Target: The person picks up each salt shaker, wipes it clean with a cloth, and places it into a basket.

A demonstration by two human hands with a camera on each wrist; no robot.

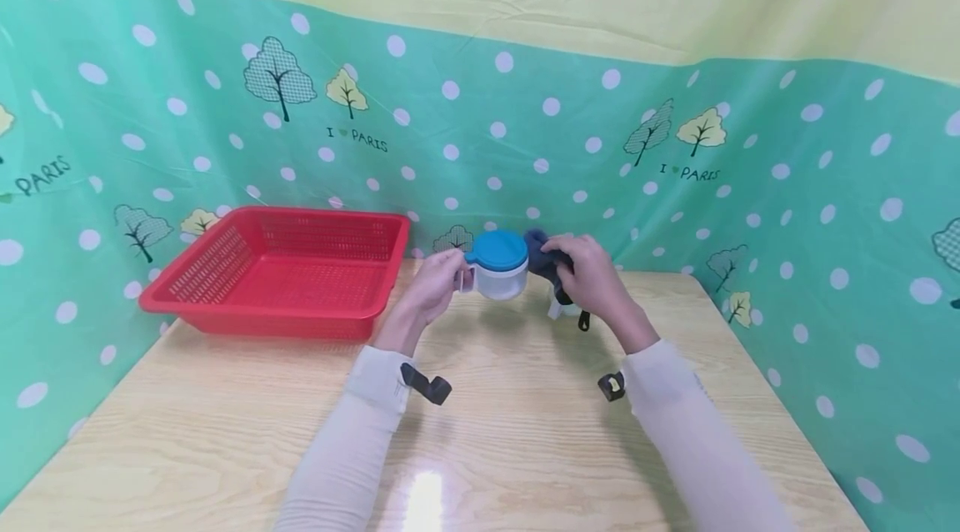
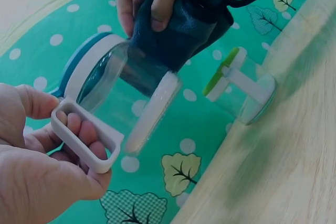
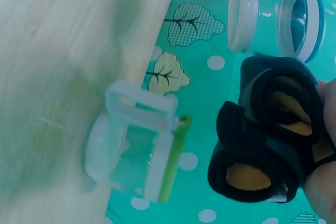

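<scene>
My left hand [image 1: 431,282] grips the white handle [image 2: 86,148] of a clear seasoning jar [image 1: 502,283], which it holds up above the table. The jar's blue lid [image 1: 500,249] is down on its white rim. Beside it, my right hand [image 1: 597,278] pinches a dark blue rolled cloth [image 2: 170,30]. The cloth lies close against the jar; the left wrist view shows part of it behind the clear wall. In the right wrist view the cloth's rolled ends show a yellowish inside. A second clear jar [image 3: 134,153] with a green lid [image 3: 174,161] stands on the table, mostly hidden by the right hand in the head view.
A red plastic basket [image 1: 273,321] sits at the back left of the wooden table [image 1: 510,440], to the left of my left hand. A green polka-dot curtain [image 1: 450,115] stands close behind and along both sides.
</scene>
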